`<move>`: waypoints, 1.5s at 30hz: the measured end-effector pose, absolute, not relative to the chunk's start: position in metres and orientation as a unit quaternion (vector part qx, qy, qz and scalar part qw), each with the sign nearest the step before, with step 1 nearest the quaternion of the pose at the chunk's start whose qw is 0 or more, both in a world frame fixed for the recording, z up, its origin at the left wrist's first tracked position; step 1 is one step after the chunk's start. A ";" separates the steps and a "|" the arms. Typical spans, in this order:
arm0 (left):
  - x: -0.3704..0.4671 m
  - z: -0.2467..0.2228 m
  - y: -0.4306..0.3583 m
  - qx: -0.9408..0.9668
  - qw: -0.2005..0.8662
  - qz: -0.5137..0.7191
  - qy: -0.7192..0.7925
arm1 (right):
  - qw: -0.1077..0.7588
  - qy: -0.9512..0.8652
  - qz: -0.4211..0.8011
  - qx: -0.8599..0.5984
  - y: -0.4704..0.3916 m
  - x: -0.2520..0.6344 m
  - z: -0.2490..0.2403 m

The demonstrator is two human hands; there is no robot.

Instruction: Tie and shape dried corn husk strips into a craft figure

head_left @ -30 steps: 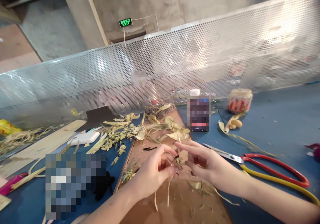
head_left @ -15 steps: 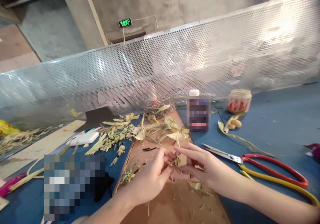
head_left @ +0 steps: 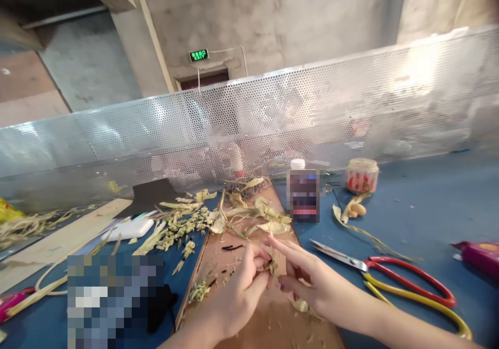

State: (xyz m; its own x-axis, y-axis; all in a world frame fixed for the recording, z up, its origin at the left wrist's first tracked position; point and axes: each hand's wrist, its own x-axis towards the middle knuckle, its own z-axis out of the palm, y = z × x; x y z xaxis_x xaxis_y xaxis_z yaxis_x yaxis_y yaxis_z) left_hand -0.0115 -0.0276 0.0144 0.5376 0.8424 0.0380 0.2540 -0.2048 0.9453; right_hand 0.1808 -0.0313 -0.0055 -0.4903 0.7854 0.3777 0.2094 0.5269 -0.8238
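Over the brown board, my left hand is closed, its thumb and fingers pinching a small piece of dried leaf. My right hand is beside it on the right, fingers apart and slightly bent, its index fingertip near the top of that leaf piece. Dried leaves lie across the far part of the board, beyond both hands. A small green clump sits on the board's left edge, and leaf scraps are scattered beneath my hands.
Scissors with red and yellow handles lie at the right. Behind them stand a dark bottle and a clear jar. Dried buds, a white object and a black sheet are at the left. A perforated metal screen runs behind.
The camera view has shifted, so the bottle, jar and scissors appear lower and further left. My right thumb has moved away from the leaf piece. More of a magenta object shows at the right.
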 end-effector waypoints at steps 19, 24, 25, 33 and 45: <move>-0.006 0.020 -0.019 0.749 0.402 0.354 0.390 | 0.402 -0.799 0.326 -0.307 -0.029 0.183 0.005; -0.016 0.017 -0.014 0.746 0.371 0.378 0.404 | 0.460 -0.779 0.256 -0.342 -0.021 0.170 -0.001; -0.019 0.017 -0.013 0.750 0.360 0.381 0.403 | 0.464 -0.779 0.241 -0.345 -0.019 0.166 -0.002; -0.032 -0.017 -0.005 0.778 0.309 0.389 0.384 | 0.476 -0.790 0.160 -0.354 -0.018 0.162 -0.025; -0.022 -0.033 0.011 0.772 0.227 0.451 0.386 | 0.475 -0.816 0.049 -0.324 -0.007 0.159 -0.036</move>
